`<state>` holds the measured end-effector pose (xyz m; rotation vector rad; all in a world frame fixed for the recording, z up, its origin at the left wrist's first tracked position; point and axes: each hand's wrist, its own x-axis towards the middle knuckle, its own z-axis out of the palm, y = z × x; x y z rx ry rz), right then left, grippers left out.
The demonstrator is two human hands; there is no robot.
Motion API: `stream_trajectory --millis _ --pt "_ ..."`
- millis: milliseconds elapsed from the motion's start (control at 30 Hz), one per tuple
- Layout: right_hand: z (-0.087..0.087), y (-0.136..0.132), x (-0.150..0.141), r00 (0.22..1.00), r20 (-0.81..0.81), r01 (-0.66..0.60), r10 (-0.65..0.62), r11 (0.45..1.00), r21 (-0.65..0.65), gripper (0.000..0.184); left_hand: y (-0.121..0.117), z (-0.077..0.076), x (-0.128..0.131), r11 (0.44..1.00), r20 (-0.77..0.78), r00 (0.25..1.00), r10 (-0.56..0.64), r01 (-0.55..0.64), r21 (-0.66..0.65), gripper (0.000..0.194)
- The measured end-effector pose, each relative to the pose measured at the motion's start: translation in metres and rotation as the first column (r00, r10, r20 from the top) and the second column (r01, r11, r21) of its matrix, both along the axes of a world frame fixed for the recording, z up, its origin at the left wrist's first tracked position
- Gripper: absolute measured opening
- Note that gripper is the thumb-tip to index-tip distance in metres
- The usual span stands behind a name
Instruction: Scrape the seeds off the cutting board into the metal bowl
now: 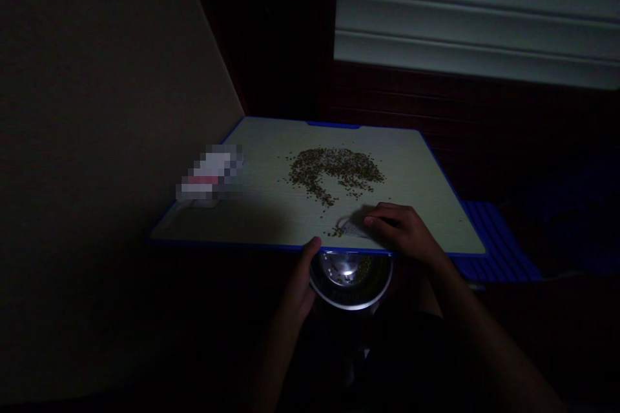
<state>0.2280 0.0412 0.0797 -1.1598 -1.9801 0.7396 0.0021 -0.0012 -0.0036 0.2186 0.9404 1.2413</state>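
A pale board [261, 206] with a blue rim lies in front of me, and small greenish-brown beans or seeds [334, 171] are spread over its middle in a curved heap. My right hand [400, 226] is closed low over the board's near side, pinching a thin, see-through piece [357, 228] whose kind I cannot make out. A few beans lie by its left end. Under the near edge a shiny metal bowl [356, 306] holds some beans. My left hand [304, 281] grips the bowl's left side, thumb up by the board's edge; its other fingers are mostly hidden.
A blurred-out white and red object [208, 174] lies at the board's left edge. A wall [121, 77] rises on the left. Blue striped cloth or matting [498, 239] is at the right. Pale slats [460, 19] are at the back. The room is very dark.
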Motion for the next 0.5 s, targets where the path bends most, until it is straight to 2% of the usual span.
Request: stream_trajectory --millis 500 --pt "0.0012 -0.0002 0.0008 0.998 -0.026 -0.064 0.063 0.997 -0.048 0.021 -0.0003 0.0051 0.0011 0.999 0.040 0.998 -0.040 0.042 -0.030 0.053"
